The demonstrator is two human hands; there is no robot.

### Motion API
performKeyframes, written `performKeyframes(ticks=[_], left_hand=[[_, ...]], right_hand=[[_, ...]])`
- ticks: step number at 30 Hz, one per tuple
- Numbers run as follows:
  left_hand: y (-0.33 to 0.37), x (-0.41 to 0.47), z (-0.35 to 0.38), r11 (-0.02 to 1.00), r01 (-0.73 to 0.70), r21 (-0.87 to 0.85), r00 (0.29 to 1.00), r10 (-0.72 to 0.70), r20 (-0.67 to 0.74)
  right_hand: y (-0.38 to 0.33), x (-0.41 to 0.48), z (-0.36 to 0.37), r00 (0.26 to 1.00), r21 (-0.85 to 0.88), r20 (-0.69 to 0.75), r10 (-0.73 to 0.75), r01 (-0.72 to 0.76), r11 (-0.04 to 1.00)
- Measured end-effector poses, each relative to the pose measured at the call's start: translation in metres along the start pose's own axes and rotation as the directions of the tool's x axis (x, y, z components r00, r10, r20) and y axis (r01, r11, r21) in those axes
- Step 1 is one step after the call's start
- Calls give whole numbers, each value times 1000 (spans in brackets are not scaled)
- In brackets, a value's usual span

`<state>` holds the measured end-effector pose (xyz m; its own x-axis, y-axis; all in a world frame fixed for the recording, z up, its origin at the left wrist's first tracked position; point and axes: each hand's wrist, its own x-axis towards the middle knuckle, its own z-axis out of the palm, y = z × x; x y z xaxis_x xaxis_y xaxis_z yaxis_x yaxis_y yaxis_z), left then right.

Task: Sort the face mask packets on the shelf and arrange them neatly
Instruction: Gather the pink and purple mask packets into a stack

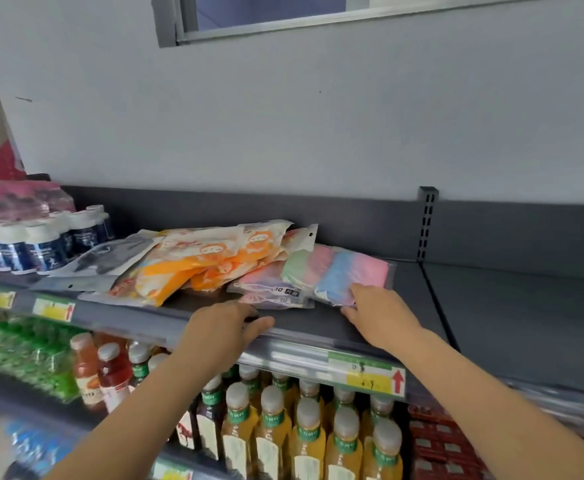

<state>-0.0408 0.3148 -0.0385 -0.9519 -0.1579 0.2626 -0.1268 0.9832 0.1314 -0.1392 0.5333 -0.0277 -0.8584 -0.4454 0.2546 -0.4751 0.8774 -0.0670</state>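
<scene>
On the dark shelf (360, 329), overlapping mask packets (214, 261) hide those beneath.

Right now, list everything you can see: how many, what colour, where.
orange mask packets: several, orange and white, middle of the pile
pastel mask packets: at least two, pink, blue, green, pile's right end
grey packets: about two, grey, pile's left end
shelf: one, dark grey, against the wall
capped bottles: a group, dark blue, white caps, shelf's far left
price tags: at least three, yellow-green, shelf's front edge
juice bottles: many, yellow, row below
red drink bottles: two, red, below left
green bottles: a cluster, below far left
left grip: bare, rests on shelf's edge
right grip: bare, pinches top pastel packet
</scene>
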Motion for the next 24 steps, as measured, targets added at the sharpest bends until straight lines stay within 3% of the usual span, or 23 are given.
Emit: performKeyframes(ticks=[4,9,15,17,20,22,24], left_hand=[[-8,-1,6,998,-39,-58,996,34,-84],[-8,-4,10,996,-68,-59,983,57,-173],[-8,-6,12,993,-101,-58,973,86,-215],[-7,-6,9,992,-92,-82,976,73,-206],[-9,-6,7,981,-53,-184,981,16,-195],[-11,-6,6,972,-35,-233,984,-7,-177],[-10,-4,6,965,-14,-263,987,-29,-160]], right_hand=[[3,1,-4,995,-146,-96,2,-16,989],[9,1,-15,967,300,-139,215,-166,939],[-24,-20,-19,849,687,-393,353,15,727],[-41,-27,-16,905,626,-363,223,60,778],[-60,-32,2,988,340,-125,-90,128,932],[-61,-33,6,989,240,-62,-133,145,960],[-55,-32,4,989,303,-59,-139,150,941]])
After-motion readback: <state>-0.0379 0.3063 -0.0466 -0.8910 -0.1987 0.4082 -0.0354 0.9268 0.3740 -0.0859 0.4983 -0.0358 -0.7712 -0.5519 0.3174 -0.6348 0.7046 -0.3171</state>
